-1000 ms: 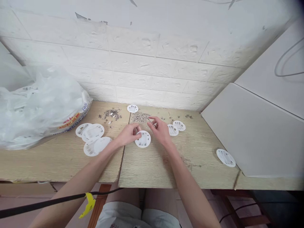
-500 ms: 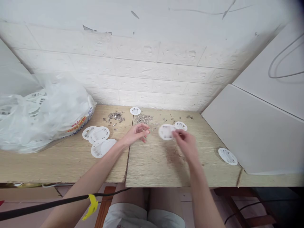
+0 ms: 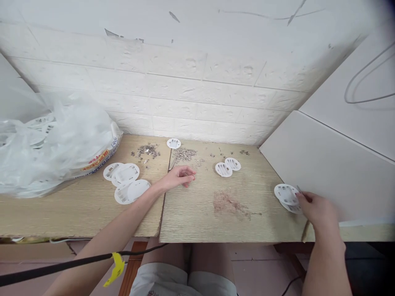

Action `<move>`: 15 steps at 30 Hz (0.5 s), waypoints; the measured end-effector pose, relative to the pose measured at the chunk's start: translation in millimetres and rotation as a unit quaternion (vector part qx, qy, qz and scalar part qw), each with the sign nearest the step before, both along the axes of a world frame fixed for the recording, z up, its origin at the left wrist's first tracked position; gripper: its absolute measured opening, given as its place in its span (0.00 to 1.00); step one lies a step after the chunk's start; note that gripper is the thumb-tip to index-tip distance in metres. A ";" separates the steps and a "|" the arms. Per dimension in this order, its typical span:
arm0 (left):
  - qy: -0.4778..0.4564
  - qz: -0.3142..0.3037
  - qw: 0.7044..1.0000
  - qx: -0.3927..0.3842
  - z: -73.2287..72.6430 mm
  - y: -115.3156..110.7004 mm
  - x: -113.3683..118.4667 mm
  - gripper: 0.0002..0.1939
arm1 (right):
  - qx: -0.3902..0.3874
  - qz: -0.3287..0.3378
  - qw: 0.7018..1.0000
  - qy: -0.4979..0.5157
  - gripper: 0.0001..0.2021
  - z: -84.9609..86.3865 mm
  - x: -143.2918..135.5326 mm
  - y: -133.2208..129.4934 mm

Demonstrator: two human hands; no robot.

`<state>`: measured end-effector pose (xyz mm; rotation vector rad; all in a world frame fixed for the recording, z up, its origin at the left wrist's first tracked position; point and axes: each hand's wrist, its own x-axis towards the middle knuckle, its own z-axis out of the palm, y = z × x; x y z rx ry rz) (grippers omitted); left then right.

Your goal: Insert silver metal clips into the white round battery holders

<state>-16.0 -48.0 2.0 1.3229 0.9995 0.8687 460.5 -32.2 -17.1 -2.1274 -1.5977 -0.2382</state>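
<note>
At the right end of the table, my right hand (image 3: pixel 317 207) pinches the edge of a white round plate (image 3: pixel 285 194), held over another white disc (image 3: pixel 291 207). My left hand (image 3: pixel 180 176) rests near the table's middle with curled fingers; whether anything small is in them is hidden. Just behind it lies a pile of small metal pieces (image 3: pixel 185 154). Two white discs (image 3: pixel 224 169) with slots lie edge to edge right of centre. Several overlapping white discs (image 3: pixel 126 174) lie beside my left forearm.
A large plastic bag (image 3: pixel 74 139) of white parts fills the left side. One disc (image 3: pixel 173 143) and a second metal pile (image 3: pixel 148 151) lie near the brick-patterned wall. White panels (image 3: pixel 345 168) bound the right side. A black cable (image 3: pixel 77 262) crosses the lower left.
My right hand has moved far right from the middle, carrying a white plate to the disc there. A second disc now shows beside the one right of centre. My left hand has barely moved.
</note>
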 end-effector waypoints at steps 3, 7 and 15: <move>-0.005 -0.004 1.000 0.000 -1.1 0.3 -0.7 0.14 | -0.043 -0.091 0.995 0.001 0.15 2.4 -17.6 -6.9; 0.000 0.001 1.000 -0.003 -2.6 0.7 -0.9 0.13 | 0.109 -0.103 0.989 0.011 0.19 15.7 -55.6 -23.4; -0.003 0.025 1.000 -0.015 0.7 0.3 1.5 0.12 | 0.110 0.252 0.951 0.141 0.14 27.6 -169.5 -19.5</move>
